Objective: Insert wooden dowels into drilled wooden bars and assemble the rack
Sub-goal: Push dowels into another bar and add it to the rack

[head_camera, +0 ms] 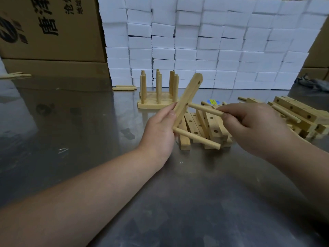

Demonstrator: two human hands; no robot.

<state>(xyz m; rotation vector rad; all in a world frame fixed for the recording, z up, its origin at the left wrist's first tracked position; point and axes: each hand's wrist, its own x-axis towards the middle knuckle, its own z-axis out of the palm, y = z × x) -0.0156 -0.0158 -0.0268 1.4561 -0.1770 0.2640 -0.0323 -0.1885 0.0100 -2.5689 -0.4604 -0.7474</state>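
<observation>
My left hand [161, 129] grips a drilled wooden bar [189, 93] held tilted above the table, its top end pointing up and right. One dowel [197, 139] sticks out of the bar's lower hole toward the right. My right hand [249, 125] pinches a second dowel [204, 109] whose tip meets the bar's middle hole. The top hole of the bar is empty. A finished rack [156, 102] with several upright dowels stands behind the bar.
Loose drilled bars [201, 129] lie under my hands and more are piled at the right [299, 113]. Spare dowels [124, 88] lie by a wall of white foam blocks [204, 41]. Cardboard boxes [49, 32] stand back left on the metal table [178, 193].
</observation>
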